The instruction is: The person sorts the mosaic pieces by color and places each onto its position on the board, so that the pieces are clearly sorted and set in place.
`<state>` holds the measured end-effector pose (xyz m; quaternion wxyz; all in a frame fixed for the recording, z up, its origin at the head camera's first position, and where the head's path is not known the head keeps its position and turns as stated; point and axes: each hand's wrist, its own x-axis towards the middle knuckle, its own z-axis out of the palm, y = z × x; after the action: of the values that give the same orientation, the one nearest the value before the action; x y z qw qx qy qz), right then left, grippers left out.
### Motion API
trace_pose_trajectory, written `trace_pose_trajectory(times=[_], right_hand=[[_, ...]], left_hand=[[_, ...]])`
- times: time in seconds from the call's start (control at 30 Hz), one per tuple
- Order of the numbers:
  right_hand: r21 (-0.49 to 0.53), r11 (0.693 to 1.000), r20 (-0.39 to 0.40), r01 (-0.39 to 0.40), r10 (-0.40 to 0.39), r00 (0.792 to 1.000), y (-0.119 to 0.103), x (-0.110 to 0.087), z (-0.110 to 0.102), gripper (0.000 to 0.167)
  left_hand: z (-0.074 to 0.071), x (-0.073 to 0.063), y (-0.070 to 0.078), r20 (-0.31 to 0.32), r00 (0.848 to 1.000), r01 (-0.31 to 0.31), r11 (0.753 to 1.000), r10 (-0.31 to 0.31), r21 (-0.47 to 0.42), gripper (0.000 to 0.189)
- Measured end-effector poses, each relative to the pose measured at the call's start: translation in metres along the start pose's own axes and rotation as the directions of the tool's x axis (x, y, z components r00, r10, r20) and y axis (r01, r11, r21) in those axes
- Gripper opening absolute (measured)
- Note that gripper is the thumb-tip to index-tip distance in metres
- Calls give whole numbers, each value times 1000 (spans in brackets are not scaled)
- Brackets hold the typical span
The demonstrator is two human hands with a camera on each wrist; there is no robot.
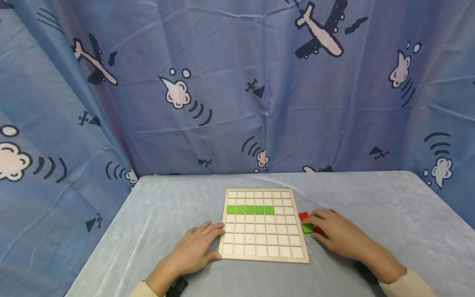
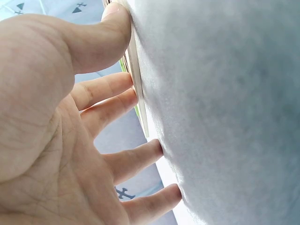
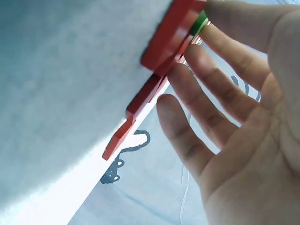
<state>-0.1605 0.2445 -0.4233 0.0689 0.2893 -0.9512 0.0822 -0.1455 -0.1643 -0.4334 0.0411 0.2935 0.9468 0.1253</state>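
Left hand (image 1: 194, 249): fingers spread, touching the left edge of the board (image 1: 261, 239).
Right hand (image 1: 337, 233): fingers bent over loose tiles (image 1: 307, 228); grip cannot be told.
Loose tiles: red and green squares, right of board.
Board: pale wood grid, five green tiles (image 1: 250, 209) in row.
Curtain (image 1: 222, 90): creased, printed cloth.

We see a smooth wooden board (image 1: 260, 228), smooth-faced tiles (image 1: 250, 209), a bench (image 1: 178, 198) with a cloth-like surface, and a creased fabric curtain (image 1: 226, 62).

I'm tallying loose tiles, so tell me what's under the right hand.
A green tile and red tiles peek out around the right hand; in the head view it covers part of them, so their total can't be told.
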Motion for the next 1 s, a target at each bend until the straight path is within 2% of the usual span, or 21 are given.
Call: trace_pose_trajectory(times=[0.37, 0.73, 1.0], right_hand=[[7, 999, -7, -44, 44, 999, -4, -2, 2, 30], [6, 1000, -6, -31, 31, 1000, -3, -1, 4, 35], [1, 1000, -7, -6, 6, 1000, -1, -2, 2, 37]], left_hand=[[1, 0, 1, 0, 1000, 1, 1000, -1, -2, 60], [1, 0, 0, -19, 1000, -4, 1000, 4, 2, 60], [-1, 0, 2, -6, 1000, 3, 1000, -3, -7, 60]])
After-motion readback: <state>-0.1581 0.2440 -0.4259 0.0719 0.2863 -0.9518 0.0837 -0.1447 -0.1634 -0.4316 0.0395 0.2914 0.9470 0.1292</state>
